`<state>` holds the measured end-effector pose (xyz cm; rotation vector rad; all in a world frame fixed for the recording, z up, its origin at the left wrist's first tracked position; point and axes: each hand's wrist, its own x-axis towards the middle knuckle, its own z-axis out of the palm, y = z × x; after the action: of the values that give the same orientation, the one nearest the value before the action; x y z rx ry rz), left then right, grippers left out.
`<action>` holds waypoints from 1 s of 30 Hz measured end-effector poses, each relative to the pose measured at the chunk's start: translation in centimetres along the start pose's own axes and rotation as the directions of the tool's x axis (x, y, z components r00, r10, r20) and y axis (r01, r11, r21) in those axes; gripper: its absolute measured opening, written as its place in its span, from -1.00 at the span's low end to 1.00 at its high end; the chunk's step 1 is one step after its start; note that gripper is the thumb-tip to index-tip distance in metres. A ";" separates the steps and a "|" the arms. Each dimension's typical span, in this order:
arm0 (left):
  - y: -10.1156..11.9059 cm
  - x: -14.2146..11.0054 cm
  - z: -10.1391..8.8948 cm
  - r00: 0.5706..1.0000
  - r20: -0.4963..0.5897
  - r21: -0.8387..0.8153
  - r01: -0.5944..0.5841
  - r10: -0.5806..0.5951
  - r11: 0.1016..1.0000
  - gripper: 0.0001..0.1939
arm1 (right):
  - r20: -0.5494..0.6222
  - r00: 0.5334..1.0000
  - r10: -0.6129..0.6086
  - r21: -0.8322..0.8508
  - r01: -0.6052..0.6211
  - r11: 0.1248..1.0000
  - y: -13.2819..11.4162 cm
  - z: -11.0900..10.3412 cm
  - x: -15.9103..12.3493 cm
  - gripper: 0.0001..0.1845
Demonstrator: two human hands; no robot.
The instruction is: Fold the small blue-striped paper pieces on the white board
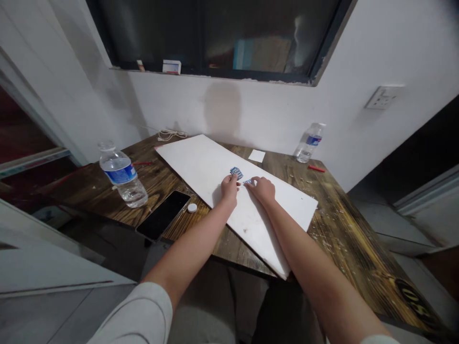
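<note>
My left hand (229,189) is closed, with its fingertips pinched on a small flat blue-and-white patterned piece (236,172) that stands tilted above the white board (193,155). Close to its right, my right hand (263,189) has its thumb and fingers curled together at a second small blue-and-white piece (247,181), low over the board. The fingers partly cover both pieces, and they are too small to name exactly. Under both hands the board lies slantwise across the wooden table (333,210).
Left of the board are a water bottle (120,174), a black phone (164,215) and a white round cap (192,208). Behind it lie a white cable (172,134) and a white paper square (256,155). Another bottle (310,142) and a red stick-like object (316,168) are at the right.
</note>
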<state>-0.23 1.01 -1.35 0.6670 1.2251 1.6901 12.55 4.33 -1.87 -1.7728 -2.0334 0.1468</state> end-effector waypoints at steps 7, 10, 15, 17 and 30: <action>0.1 0.2 0.2 1.000 0.003 0.008 -0.004 0.004 1.000 -0.91 | -0.045 0.999 -0.001 0.192 0.010 0.981 1.0 0.3 0.6 -0.70; 0.1 0.2 0.3 1.000 0.004 0.054 -0.020 0.020 0.998 -0.90 | -0.072 0.997 0.002 0.373 0.025 0.927 1.4 0.6 0.9 -0.83; 0.2 0.5 0.0 0.996 -0.010 0.217 -0.080 0.084 0.973 -0.85 | -0.069 0.997 0.016 0.671 0.035 0.741 1.7 0.7 1.4 -0.84; 0.2 0.8 -0.3 0.988 -0.023 0.302 -0.137 0.151 0.944 -0.84 | -0.080 0.997 -0.009 0.734 0.065 0.676 1.7 0.7 1.7 -0.81; -0.8 2.0 -0.8 0.913 0.230 0.593 -0.407 0.338 0.695 -0.82 | -0.170 0.981 -0.096 0.909 0.193 0.369 2.0 1.3 2.3 -0.64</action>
<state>-1.51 2.50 -2.53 1.4892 1.6828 1.5043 13.65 7.17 -3.15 -0.8114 -1.4629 0.9478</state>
